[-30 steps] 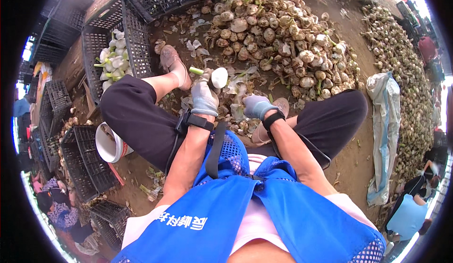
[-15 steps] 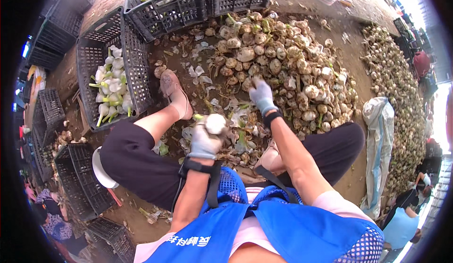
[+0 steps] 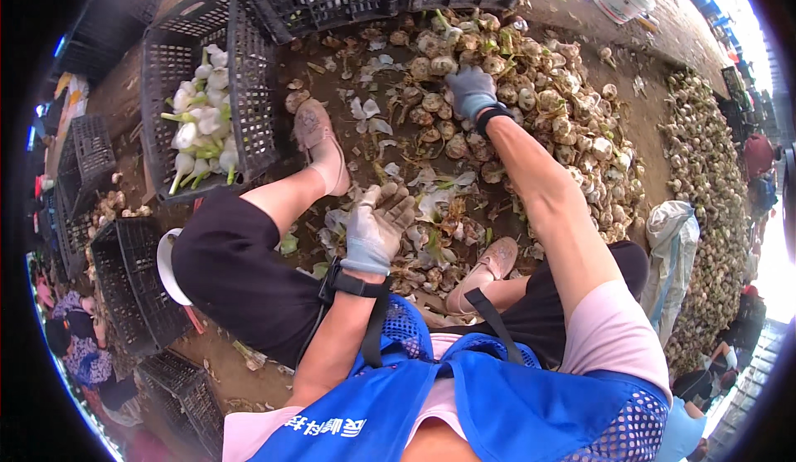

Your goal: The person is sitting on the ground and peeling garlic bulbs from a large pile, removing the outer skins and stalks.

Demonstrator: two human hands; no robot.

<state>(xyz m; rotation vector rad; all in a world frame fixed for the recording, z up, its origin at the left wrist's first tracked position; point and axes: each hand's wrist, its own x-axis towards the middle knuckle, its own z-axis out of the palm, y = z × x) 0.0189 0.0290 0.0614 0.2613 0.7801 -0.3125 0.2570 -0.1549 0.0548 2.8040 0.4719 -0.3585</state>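
A: Left hand?
B: Empty, fingers loosely curled, over peelings.
A: Right hand?
B: At the left side of the garlic pile, fingertips among bulbs; cannot tell if pinching one.
A: Layout?
B: Likely for reach: pile ahead, rightward; crate of white bulbs at left, apparently keeping them off soil.

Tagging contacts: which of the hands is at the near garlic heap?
The right hand, resting on the near garlic heap; the left hand is apart from it, above loose peelings.
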